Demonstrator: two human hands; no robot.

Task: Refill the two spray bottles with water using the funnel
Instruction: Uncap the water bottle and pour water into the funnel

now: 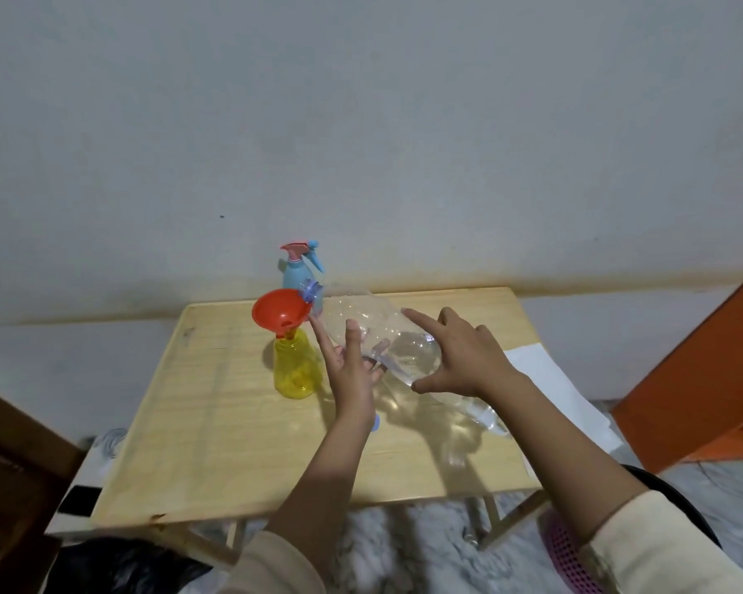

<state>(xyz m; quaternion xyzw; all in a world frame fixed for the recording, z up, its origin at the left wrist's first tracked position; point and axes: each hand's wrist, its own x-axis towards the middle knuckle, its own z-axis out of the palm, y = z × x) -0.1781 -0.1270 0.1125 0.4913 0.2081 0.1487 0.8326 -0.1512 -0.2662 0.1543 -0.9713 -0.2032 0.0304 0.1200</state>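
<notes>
A yellow spray bottle (296, 370) stands uncapped on the wooden table (215, 426), with a red funnel (280, 311) in its neck. Behind it stands a blue spray bottle (297, 272) with its pink and blue trigger head on. A large clear water bottle (369, 323) is tipped on its side, mouth over the funnel's rim, water inside. My left hand (352, 370) supports it from below with straight fingers. My right hand (460, 358) holds its body from above, thumb under and fingers spread over the top.
A white sheet of paper (554, 379) lies at the table's right edge. A small blue cap (376, 423) shows beside my left wrist. An orange board (704, 370) leans at the right, dark wooden furniture (14, 473) at the left, a pink basket (567, 555) on the floor.
</notes>
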